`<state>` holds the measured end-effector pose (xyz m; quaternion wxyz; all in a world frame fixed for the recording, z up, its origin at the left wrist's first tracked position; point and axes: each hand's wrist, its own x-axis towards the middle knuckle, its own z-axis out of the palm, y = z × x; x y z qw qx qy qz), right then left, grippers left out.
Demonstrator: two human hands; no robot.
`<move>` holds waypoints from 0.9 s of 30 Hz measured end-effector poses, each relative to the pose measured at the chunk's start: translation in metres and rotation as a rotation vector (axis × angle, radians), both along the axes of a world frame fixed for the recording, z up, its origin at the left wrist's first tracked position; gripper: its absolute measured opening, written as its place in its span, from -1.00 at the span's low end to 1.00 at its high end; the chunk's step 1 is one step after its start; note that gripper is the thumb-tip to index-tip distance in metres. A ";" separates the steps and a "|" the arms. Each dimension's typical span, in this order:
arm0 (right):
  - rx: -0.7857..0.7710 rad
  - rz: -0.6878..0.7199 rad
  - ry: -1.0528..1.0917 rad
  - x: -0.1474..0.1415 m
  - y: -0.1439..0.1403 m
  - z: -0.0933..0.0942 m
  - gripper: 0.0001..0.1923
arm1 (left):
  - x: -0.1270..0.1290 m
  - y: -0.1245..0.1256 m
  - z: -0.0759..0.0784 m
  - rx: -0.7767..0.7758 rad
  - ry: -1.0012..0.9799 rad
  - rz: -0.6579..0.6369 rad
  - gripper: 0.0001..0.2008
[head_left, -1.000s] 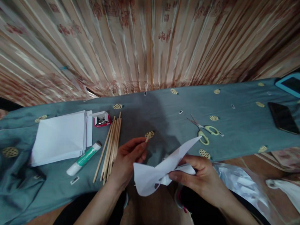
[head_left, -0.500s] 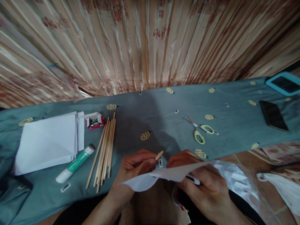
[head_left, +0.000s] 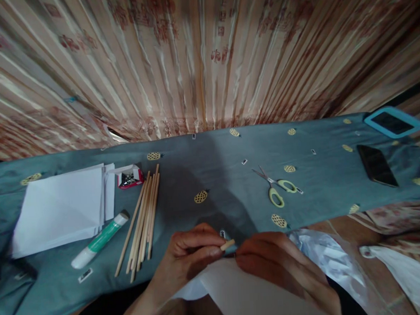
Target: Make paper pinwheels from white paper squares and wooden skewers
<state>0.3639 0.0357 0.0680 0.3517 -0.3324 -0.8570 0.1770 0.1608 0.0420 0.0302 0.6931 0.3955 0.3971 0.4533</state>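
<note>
While both bare hands met in the lower middle of the frame, the left hand [head_left: 191, 256] pinched one stick [head_left: 228, 244], pale wood, slim, its end jutting past the fingertips. The right hand [head_left: 280, 261] was closed over the upper edge of the paper [head_left: 243, 290], its thumb hidden; the sheet, white, smooth and curved, lay below the stick at the bottom of the frame.

Cloth [head_left: 323, 189]: grey-green, creased, pineapple print. Curtain [head_left: 192, 60], top: pleated, glossy, beige and reddish.

Container: one card box [head_left: 140, 175], red and white, open, left of centre; in it, shiny metal bits [head_left: 130, 179], too small to count.

Loose sticks [head_left: 145, 223], left of centre: at least six, straight, overlapping. Stack [head_left: 62, 205], left: white flat sheets, several, uncounted. Glue tube [head_left: 104, 241], lower left: one, white with green band. Scissors [head_left: 271, 180], right of centre: one pair, steel blades parted, yellow-green handles. Phone [head_left: 377, 165], right: one, black.
</note>
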 end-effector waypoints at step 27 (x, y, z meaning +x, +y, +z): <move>0.006 0.026 0.017 0.001 0.001 -0.005 -0.70 | -0.002 -0.002 -0.003 -0.032 0.000 -0.082 -0.86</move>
